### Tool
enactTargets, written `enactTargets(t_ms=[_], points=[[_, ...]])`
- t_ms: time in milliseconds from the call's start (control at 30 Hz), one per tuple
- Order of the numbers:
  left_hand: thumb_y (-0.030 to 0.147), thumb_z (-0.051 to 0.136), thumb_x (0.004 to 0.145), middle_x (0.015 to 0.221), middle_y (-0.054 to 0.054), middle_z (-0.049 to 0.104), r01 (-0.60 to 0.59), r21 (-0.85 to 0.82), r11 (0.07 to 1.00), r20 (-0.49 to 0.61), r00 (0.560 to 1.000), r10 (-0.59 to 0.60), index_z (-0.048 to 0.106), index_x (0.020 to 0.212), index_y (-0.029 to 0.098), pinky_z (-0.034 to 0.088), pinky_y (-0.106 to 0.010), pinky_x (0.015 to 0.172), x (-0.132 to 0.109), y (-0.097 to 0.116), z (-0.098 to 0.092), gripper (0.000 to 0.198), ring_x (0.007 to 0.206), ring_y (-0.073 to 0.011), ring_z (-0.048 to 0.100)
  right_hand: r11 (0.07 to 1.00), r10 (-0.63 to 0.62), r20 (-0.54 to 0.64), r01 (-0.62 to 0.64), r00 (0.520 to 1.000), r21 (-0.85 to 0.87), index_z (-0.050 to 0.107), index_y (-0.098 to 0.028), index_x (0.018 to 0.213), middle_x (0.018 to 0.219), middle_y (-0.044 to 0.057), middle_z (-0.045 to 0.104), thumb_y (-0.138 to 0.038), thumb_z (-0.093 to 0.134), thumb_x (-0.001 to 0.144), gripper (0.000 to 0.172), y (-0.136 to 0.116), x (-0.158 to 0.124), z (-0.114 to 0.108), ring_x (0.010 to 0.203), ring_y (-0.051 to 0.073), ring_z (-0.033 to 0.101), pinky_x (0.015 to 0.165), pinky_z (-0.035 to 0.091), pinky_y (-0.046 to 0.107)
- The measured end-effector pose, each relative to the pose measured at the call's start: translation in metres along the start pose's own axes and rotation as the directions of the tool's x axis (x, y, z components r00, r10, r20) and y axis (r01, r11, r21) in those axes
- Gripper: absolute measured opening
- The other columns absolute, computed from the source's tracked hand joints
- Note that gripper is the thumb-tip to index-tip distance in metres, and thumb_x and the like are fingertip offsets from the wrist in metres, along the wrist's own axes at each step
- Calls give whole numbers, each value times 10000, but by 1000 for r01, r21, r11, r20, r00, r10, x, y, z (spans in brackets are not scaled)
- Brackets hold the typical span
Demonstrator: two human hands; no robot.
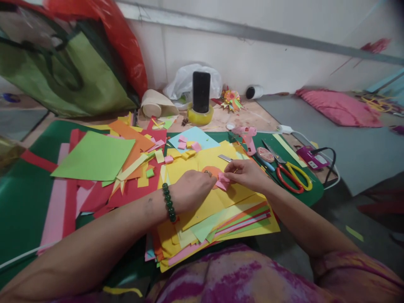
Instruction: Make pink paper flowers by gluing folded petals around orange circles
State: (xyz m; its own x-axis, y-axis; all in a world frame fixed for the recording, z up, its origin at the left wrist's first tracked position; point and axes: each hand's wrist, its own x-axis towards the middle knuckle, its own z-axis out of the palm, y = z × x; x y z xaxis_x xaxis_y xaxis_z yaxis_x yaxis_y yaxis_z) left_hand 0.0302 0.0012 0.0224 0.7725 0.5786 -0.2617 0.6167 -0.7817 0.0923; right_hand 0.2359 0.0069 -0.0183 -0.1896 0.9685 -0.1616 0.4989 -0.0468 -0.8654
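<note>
On a stack of yellow paper [202,210] lies an orange paper circle [210,169], partly covered by my hands. A folded pink paper piece [222,182] is over its right edge. My right hand [249,173] pinches this pink piece between thumb and fingers. Across from it, my left hand [194,191], with a green bead bracelet [168,203] at the wrist, rests with curled fingers against the circle and close to the pink piece. Its fingertips are hidden, so what they grip does not show. A small metal blade [224,158] lies just beyond my right hand.
Scissors [293,176] and a pink glue gun [246,136] lie at the right. Small folded pieces sit on light blue paper [197,136]. Green paper [97,155] tops scraps at the left. A phone [201,90] stands in a yellow tape roll [200,115] behind.
</note>
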Motion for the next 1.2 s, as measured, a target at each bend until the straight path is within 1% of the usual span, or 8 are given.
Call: enactTargets(t_ms=[133,233,300,400,667,800,933,1200], points=[[73,434,862,826,-81,639,-14,-16,1000,-13,1000,14,563,1000,129,464,-274,585,2,-1,2,197,713,-199,640,996,-42,-19,41,999,-77,643,-179,702,644,23,662,-402,672,712,226,7,1,1,607,161,624,569,516,274],[85,419,890,853,-78,632,-30,-15,999,-24,999,29,555,1084,130,453,-272,602,2,-1,1,241,748,-195,624,989,-60,-34,55,998,-138,643,-178,701,643,25,669,-391,659,731,216,8,1,1,608,163,624,574,503,272],[83,413,898,871,-76,627,-30,-18,999,-21,999,30,561,1090,133,452,-275,624,3,-1,-1,248,773,-193,612,984,-69,-42,61,997,-166,644,-180,695,641,24,677,-376,649,742,201,8,1,2,603,161,623,564,488,264],[90,423,905,888,-73,618,-31,-14,999,-9,999,31,577,1075,137,451,-279,643,4,-1,-2,234,801,-191,588,978,-57,-56,44,997,-204,653,-186,697,645,23,694,-360,644,749,182,7,0,3,606,159,629,555,473,252],[140,466,917,913,-70,584,-61,7,998,-71,996,61,565,1148,170,444,-263,641,8,-3,7,253,851,-194,528,946,-27,-107,-9,994,-325,663,-198,693,652,11,707,-285,631,747,107,-1,-3,6,630,162,640,542,445,237],[145,461,922,937,-83,570,-60,-13,998,-103,993,59,558,1182,182,440,-269,634,10,-3,12,280,877,-208,521,937,-31,-126,-15,991,-349,662,-200,690,643,7,698,-294,628,751,118,-2,-4,7,619,158,629,529,428,237],[137,463,916,955,-87,561,-63,-48,997,-123,991,57,572,1159,183,442,-272,644,11,-4,15,269,880,-210,517,937,-54,-127,7,990,-348,662,-201,698,649,5,700,-305,623,760,127,1,-3,8,618,155,629,532,429,236],[154,455,923,936,-78,558,-58,-28,998,-98,994,55,583,1172,202,433,-270,644,11,-4,12,285,871,-207,511,935,-47,-121,1,992,-354,661,-204,728,668,11,712,-318,612,785,137,3,-4,8,630,162,635,549,436,242]])
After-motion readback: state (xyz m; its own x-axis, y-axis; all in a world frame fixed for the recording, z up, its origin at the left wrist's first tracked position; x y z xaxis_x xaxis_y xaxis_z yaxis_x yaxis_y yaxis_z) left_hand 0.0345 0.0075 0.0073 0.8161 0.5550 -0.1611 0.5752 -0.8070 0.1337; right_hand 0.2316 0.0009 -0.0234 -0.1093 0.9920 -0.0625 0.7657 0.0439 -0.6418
